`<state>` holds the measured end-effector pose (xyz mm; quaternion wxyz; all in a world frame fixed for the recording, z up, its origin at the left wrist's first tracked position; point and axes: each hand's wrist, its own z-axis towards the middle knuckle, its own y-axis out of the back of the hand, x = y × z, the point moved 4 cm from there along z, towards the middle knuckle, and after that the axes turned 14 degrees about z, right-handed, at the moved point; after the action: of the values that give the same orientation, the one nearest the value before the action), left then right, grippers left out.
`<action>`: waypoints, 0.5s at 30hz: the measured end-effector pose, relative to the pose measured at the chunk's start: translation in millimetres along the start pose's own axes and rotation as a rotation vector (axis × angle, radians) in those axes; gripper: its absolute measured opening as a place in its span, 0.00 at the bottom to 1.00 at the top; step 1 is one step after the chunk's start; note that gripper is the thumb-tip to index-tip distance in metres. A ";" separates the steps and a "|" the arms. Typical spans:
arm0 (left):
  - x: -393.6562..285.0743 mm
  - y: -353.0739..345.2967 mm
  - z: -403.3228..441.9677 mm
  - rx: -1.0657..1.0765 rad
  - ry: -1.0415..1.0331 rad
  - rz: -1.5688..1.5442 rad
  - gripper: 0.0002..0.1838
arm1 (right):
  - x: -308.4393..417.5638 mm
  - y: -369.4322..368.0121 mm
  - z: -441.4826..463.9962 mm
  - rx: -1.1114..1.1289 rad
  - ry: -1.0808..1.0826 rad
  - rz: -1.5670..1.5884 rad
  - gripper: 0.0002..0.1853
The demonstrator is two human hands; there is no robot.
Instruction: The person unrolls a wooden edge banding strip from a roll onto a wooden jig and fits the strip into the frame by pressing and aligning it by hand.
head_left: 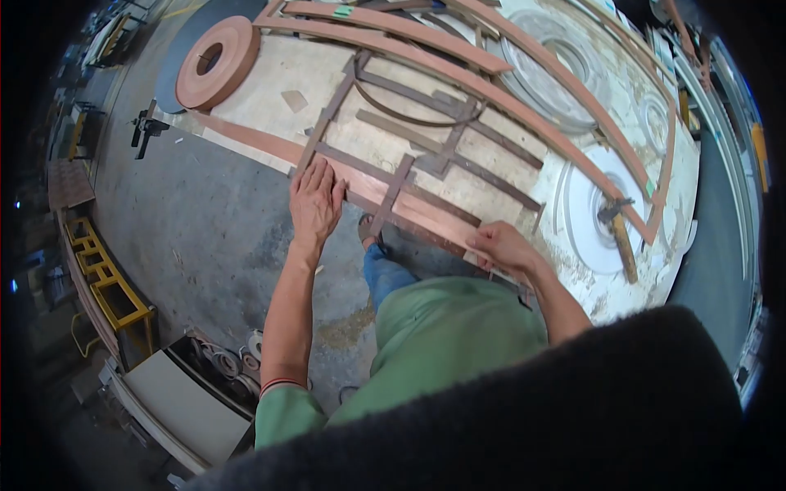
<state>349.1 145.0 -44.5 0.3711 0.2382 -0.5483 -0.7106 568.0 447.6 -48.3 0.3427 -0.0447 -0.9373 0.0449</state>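
Satin sheen against scuffed, matt surfaces

The pinkish strip (438,219) at the near edge is smooth, with a satin sheen. The dark bars (397,192) over it look flat and matt; the blur leaves unclear whether they are wood or metal. Beneath, the pale worktop (254,102) is scuffed and blotched. At far left, the reddish coil (234,59) has a smooth, matt face. To the right, the white coil (583,221) looks like smooth plastic, beside a hammer (625,255) with a worn wooden handle and a dull, dark metal head. Near, the green shirt (458,327) is soft matt cloth; the stained grey floor (221,204) resembles concrete.
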 end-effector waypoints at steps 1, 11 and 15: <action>-4.3 1.3 -1.1 -0.010 0.013 0.015 0.20 | -4.2 1.6 -1.6 0.011 0.015 0.017 0.18; -60.2 5.9 -24.3 0.062 -0.023 -0.099 0.19 | -40.4 54.0 -40.9 0.066 -0.020 -0.106 0.19; -59.3 5.6 -25.1 0.076 -0.047 -0.103 0.19 | -32.1 56.2 -42.0 0.152 0.093 -0.220 0.16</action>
<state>405.5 176.0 -50.4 0.3118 0.2633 -0.5706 -0.7126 622.6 501.9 -43.2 0.3909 0.0826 -0.9136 0.0755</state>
